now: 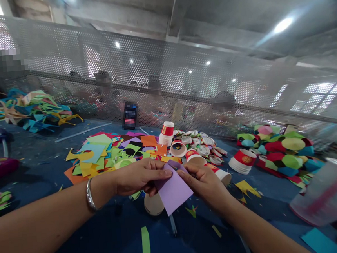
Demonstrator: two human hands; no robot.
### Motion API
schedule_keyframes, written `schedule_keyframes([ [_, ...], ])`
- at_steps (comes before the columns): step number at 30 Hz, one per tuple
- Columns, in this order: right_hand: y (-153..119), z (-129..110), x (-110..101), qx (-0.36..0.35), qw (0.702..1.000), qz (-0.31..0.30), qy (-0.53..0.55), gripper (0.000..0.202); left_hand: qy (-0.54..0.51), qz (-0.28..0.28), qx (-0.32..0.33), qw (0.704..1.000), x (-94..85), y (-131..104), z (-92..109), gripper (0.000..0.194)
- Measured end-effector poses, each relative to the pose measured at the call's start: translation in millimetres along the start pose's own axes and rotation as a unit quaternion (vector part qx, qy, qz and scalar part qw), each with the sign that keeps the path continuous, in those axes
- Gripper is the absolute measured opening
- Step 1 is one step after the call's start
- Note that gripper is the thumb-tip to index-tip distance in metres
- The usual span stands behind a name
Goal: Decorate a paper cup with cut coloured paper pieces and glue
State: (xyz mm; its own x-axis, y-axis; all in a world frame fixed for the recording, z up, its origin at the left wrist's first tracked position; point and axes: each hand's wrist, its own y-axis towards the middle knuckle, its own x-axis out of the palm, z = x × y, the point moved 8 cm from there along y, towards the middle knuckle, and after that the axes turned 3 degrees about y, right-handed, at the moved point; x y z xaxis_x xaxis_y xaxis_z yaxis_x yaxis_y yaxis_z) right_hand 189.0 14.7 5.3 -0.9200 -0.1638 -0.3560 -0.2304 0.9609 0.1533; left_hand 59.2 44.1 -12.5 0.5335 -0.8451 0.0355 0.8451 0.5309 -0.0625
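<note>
Both of my hands pinch a sheet of purple paper [176,192] over the middle of the table. My left hand [141,176], with a silver bangle at the wrist, grips its upper left edge. On the upper right edge, the fingers of my right hand [201,178] are closed too. The paper's top seems bent or folded between the hands. Below it, partly covered, sits a round beige disc-like object [153,203]. Just beyond my hands lies a heap of coloured paper scraps [100,152], with red and white paper cups [166,133] beside it.
Cut cup pieces [201,141] lie behind my right hand. Further right are a stack of cups [242,161], coloured paper rounds [288,149] and a translucent bucket [325,195]. More scraps [37,108] pile up at far left. A perforated metal screen [163,71] borders the blue table [102,242].
</note>
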Motion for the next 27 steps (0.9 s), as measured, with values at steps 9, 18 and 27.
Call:
schedule_keyframes([
  [9,-0.5,-5.7,0.1,-0.005,0.999,-0.004,-0.034,0.039,0.005,0.018,-0.034,0.999,-2.8,-2.7,0.4,0.025],
  [18,1.4,-4.4,-2.7,-0.015,0.998,0.004,-0.056,0.041,0.005,0.026,-0.036,0.999,-3.3,-1.9,-2.3,0.029],
  [27,1.3,-1.2,-10.5,0.003,0.998,0.044,-0.053,0.039,0.011,0.146,-0.025,0.989,-29.4,-0.9,-0.4,0.024],
])
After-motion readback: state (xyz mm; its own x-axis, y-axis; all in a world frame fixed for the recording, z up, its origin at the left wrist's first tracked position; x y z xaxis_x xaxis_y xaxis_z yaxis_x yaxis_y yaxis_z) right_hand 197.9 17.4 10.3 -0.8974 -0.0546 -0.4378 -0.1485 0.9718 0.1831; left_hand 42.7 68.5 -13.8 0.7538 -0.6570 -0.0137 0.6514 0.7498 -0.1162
